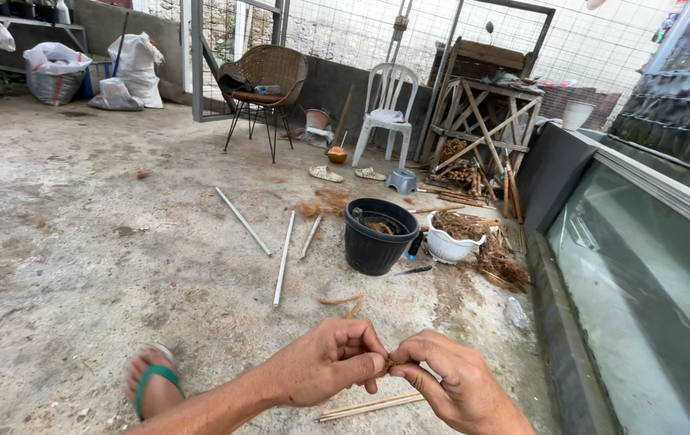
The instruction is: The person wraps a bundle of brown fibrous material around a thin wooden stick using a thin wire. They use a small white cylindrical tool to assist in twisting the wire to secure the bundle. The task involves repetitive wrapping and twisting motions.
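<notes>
Concrete floor (79,242) runs wide and bare on the left; on the right a dark trough wall (559,322) hems things in close beside the hands. Low in front, left hand (325,364) and right hand (450,379) meet fingertip to fingertip, both curled shut, pinching a small tuft of brown fibre (388,366) between them. Thin sticks (369,405) lie just beneath; black bucket (380,236) sits well ahead.

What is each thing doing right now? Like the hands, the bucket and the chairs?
Left hand: pinching brown fibre.
Right hand: pinching the same fibre.
Black bucket: upright, fibre inside.
White pot: upright, heaped with fibre.
White chair: upright, empty.
Wicker chair: upright.
Sticks: lying flat.
</notes>
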